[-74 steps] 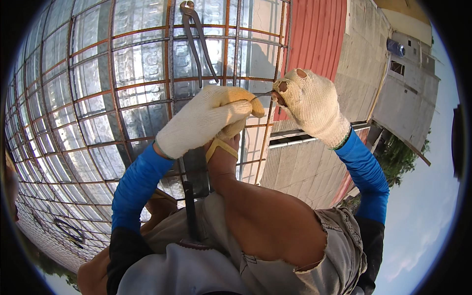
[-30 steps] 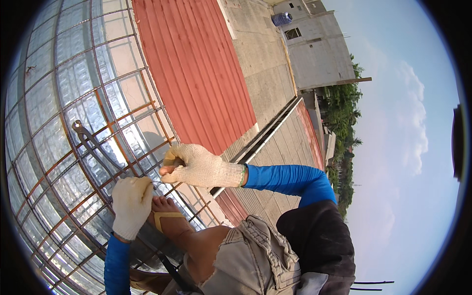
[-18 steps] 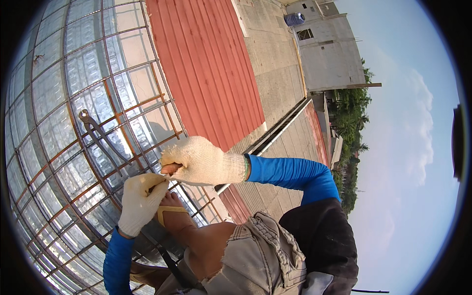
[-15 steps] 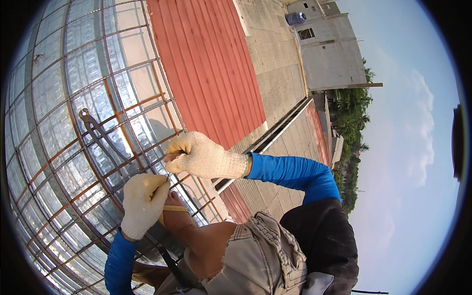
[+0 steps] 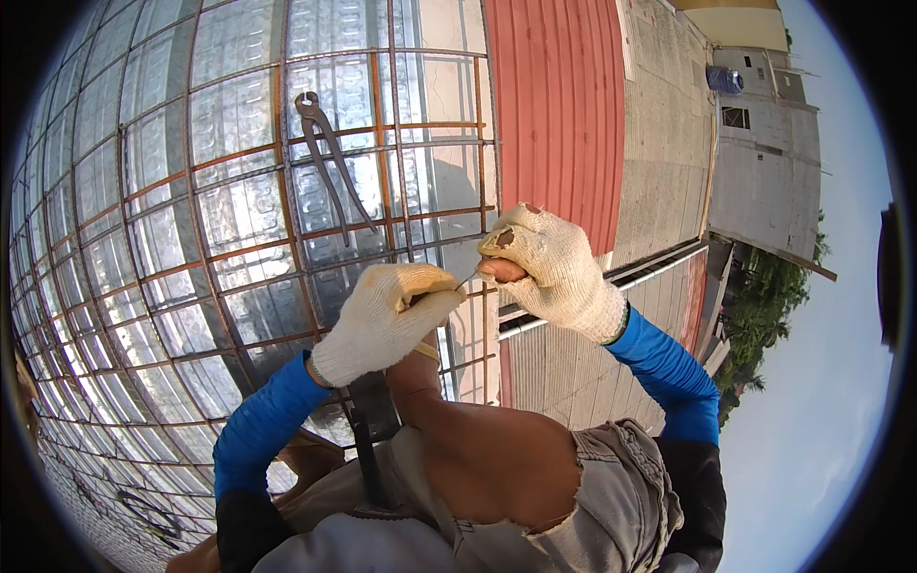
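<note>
A short thin wire (image 5: 466,281) spans the small gap between my two hands. The fingers of my left hand (image 5: 387,320), in a white knit glove, are pinched on one end. My right hand (image 5: 549,272) wears a matching glove with torn holes; bare skin shows at the thumb and a knuckle. It is closed on the wire's other end. Beyond my left hand, dark end-cutting pincers (image 5: 312,113) lie on the rebar mesh (image 5: 279,124), handles toward me and slightly spread. Both hands are above the mesh near its right edge.
Shiny ribbed metal decking (image 5: 229,220) lies under the mesh. My bent knee (image 5: 497,458) is below my hands. To the right come a red corrugated roof (image 5: 559,115), grey roofing (image 5: 664,143), a gutter (image 5: 659,272) and a concrete building (image 5: 764,172).
My view has turned, so the mesh, pincers and roofs appear shifted to the right. Both hands still pinch the wire, and the pincers remain lying on the mesh.
</note>
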Action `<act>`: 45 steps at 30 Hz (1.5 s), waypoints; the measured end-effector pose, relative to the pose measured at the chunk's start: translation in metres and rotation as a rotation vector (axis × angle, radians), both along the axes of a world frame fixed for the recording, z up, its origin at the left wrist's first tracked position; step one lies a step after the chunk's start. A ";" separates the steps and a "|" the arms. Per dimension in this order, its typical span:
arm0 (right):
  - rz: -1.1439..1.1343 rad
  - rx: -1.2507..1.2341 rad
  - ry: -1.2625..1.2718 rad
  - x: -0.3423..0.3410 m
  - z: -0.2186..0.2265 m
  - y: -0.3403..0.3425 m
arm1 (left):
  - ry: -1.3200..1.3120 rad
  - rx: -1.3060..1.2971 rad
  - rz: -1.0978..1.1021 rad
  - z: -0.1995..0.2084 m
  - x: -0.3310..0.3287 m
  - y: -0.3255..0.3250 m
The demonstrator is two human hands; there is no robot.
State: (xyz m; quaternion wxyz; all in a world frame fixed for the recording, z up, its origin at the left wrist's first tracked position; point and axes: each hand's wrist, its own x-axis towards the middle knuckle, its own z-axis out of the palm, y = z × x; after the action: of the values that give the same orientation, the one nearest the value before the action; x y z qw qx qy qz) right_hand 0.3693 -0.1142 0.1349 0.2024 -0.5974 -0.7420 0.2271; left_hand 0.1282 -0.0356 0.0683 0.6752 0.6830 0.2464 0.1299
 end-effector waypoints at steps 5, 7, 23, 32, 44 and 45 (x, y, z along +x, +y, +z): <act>0.143 -0.035 -0.314 -0.007 0.002 0.014 | 0.067 -0.158 0.155 -0.008 -0.006 -0.007; 0.173 -0.013 -0.415 -0.006 -0.002 0.013 | 0.051 0.080 0.183 -0.013 -0.002 -0.007; -0.555 -0.975 0.662 -0.029 0.009 -0.007 | 0.053 0.987 -0.051 -0.021 0.000 0.006; -0.158 -0.572 -0.152 -0.017 0.031 0.017 | -0.007 0.611 0.093 -0.038 0.002 -0.012; 0.121 -0.236 0.085 -0.004 0.008 0.023 | 0.083 -0.415 0.012 -0.009 0.007 -0.001; 0.083 -0.268 0.096 -0.005 0.008 0.023 | 0.086 -0.377 -0.008 -0.010 0.007 -0.002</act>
State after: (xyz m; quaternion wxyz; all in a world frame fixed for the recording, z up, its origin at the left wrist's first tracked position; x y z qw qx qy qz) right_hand 0.3648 -0.0917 0.1433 0.1468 -0.5763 -0.7185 0.3607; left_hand 0.1357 -0.0378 0.0582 0.7805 0.5503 0.2924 0.0496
